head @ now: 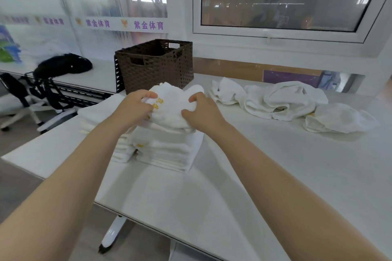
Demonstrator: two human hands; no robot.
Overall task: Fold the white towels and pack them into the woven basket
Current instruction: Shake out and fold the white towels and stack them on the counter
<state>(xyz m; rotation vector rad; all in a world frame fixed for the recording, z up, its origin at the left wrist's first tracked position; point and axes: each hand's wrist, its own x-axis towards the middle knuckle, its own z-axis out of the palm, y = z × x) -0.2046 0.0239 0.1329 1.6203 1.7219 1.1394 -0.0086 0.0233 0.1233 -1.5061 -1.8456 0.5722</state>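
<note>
Both hands meet over a stack of folded towels (161, 150) on the white table (275, 176): the left hand (135, 108) and right hand (201, 112) each pinch a bunched white towel (171, 108) with curled fingers. The brown woven basket (157, 65) stands just beyond, with unfolded towels (282, 99) heaped to its right.

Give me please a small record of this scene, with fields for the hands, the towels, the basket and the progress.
left hand: grips the held towel on its left side
right hand: grips the same towel on its right side
stack: folded towels on the table, under the held towel
loose towels: unfolded, in a heap to the right
basket: behind the stack; its inside is mostly hidden, no towel shows in it
progress: some towels folded and stacked, packing apparently not begun
</note>
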